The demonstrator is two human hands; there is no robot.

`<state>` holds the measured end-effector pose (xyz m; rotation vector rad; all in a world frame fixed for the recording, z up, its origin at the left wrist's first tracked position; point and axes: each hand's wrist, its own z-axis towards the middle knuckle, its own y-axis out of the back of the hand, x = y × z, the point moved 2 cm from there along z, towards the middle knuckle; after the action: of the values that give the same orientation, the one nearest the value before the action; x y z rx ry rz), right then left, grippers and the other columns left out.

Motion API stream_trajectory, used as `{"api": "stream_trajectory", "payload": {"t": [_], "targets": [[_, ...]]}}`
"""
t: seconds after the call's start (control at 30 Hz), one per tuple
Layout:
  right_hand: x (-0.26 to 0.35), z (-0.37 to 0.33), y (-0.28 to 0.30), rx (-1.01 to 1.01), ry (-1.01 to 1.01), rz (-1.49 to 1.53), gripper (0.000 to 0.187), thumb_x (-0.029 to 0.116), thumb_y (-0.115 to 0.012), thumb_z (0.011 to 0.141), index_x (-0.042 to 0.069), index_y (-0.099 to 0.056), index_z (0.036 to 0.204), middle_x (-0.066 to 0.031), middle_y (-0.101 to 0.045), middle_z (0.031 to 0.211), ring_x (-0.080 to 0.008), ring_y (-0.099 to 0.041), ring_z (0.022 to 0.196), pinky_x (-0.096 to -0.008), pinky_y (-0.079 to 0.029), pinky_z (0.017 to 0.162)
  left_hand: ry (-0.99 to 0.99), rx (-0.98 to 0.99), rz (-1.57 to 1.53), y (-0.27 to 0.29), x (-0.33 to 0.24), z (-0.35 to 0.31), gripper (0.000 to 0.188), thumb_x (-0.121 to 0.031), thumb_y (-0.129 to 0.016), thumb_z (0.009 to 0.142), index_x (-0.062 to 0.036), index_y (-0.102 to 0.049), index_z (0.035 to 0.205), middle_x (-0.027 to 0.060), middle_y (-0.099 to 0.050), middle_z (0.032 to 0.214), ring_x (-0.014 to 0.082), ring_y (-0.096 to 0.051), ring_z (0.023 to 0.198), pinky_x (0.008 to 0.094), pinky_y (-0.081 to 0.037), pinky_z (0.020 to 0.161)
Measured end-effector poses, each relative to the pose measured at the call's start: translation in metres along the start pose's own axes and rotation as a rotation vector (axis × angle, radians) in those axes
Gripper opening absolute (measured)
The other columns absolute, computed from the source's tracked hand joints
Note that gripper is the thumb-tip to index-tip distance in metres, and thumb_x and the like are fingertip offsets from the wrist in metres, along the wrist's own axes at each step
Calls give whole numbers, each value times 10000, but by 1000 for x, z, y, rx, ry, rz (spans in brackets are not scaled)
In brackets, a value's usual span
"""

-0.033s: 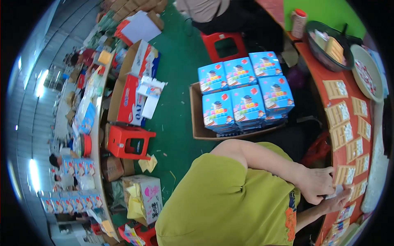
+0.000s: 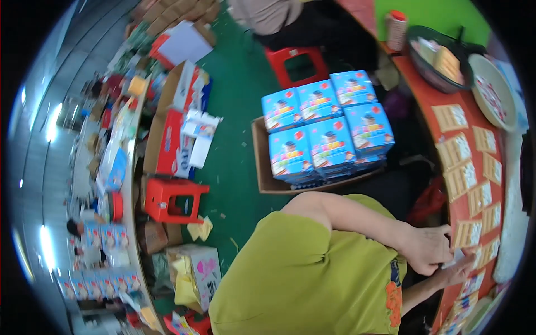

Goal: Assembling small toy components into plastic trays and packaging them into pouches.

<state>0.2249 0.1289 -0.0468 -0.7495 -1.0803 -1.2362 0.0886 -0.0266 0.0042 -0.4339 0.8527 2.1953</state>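
Note:
At the right, over the orange-red table edge, both my hands meet at a small white piece (image 2: 458, 258), perhaps a packet or slip; its kind is too small to tell. My left hand (image 2: 427, 248) comes in from above with curled fingers, its fingertips at the piece. Just below, my right hand (image 2: 455, 272) pinches the piece from the other side. Beside my fingers lies a beige slotted tray (image 2: 462, 234) with white bits at one end. More such beige trays (image 2: 456, 151) lie in rows along the table. Colourful printed packets (image 2: 464, 307) lie below my right hand.
A carton (image 2: 258, 151) of blue printed boxes (image 2: 329, 148) stands on the green floor beside me. On the table are a dark bowl (image 2: 416, 61), a pale basin (image 2: 508, 114) and a red-lidded jar (image 2: 396, 30). Red stools (image 2: 159, 201) and another seated person (image 2: 268, 14) are nearby.
The surroundings have shifted slightly leftward in the view. Both hands stay together at the small white piece, with only slight finger movement.

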Motion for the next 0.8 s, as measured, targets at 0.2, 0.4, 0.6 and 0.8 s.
{"api": "stream_trajectory", "payload": {"t": [0.2,0.4,0.6,0.8], "targets": [[28,-23,-46,46,15,-59,169,114,-527,904,7,-639,835,-49,-616,755,-166,-589,682,-284,-475,604,-75,-61,96,21,20,23,95,-142,-638,753,-81,-568,734,53,-567,766,241,-578,746,456,-449,874],[65,-33,-54,171,-113,304,382,339,-438,1063,-5,-571,1165,-89,-653,1007,-135,-613,901,-275,-502,784,10,107,145,6,30,37,466,-65,-754,636,-19,-572,1062,157,-585,1115,343,-566,979,480,-433,861],[82,-30,-32,159,55,-25,449,209,-528,1009,-42,-432,1369,-200,-536,1295,-271,-562,1167,-353,-449,995,-215,152,192,-16,45,70,310,-112,-703,769,-9,-545,1016,199,-632,1082,335,-619,886,459,-439,781],[101,-22,2,138,187,-221,514,-62,-602,873,39,-526,1371,-247,-439,1462,-386,-547,1179,-422,-469,990,374,153,-306,-34,67,67,208,6,-659,916,12,-624,1120,56,-660,1069,105,-616,939,231,-496,826]]}}
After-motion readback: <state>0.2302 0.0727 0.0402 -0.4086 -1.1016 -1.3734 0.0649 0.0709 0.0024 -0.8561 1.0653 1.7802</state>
